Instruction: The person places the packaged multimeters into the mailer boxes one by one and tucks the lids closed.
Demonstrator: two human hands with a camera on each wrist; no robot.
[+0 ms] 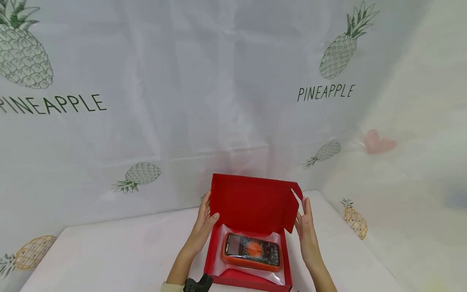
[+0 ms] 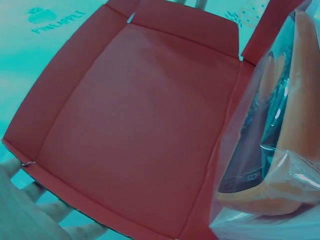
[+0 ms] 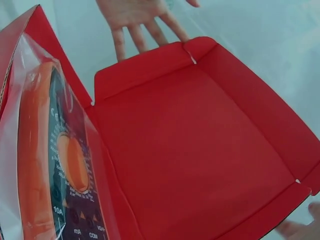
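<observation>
While a black wrist device [image 1: 198,284] and a beige sleeve [image 1: 172,287] are showing at the bottom edge on the left arm, a red cardboard box [image 1: 237,280] is sitting just beyond them, its lid raised. Inside its tray, 1 orange multimeter [image 1: 254,250] is lying face up in a clear plastic bag [image 1: 274,277], screen pointing left, orange dial in the middle, jacks on the right. Right wrist view is showing "10A" and "COM" on its face.

Both hands are flanking the lid, 1 per side. Left hand [image 1: 200,234] is keeping its fingers extended and spread, touching the outer side of the left flap; its thumb is standing apart from them, not curling round the board. Right hand [image 1: 307,235] is holding its fingers loosely extended at the right flap [image 1: 292,213], fingertips touching or nearly so, cannot tell which. Neither hand is touching the multimeter.

Lid [image 1: 251,202] is standing up at the far side of the tray, plain red inside. White table [image 1: 127,247] is spreading under the box and out to both sides. Farthest back, a pale cloth [image 1: 219,89] is hanging in folds, showing pineapple drawings, the word "PINEAPPLE" 2 times, and a faint pink heart [image 1: 377,142] at right.
</observation>
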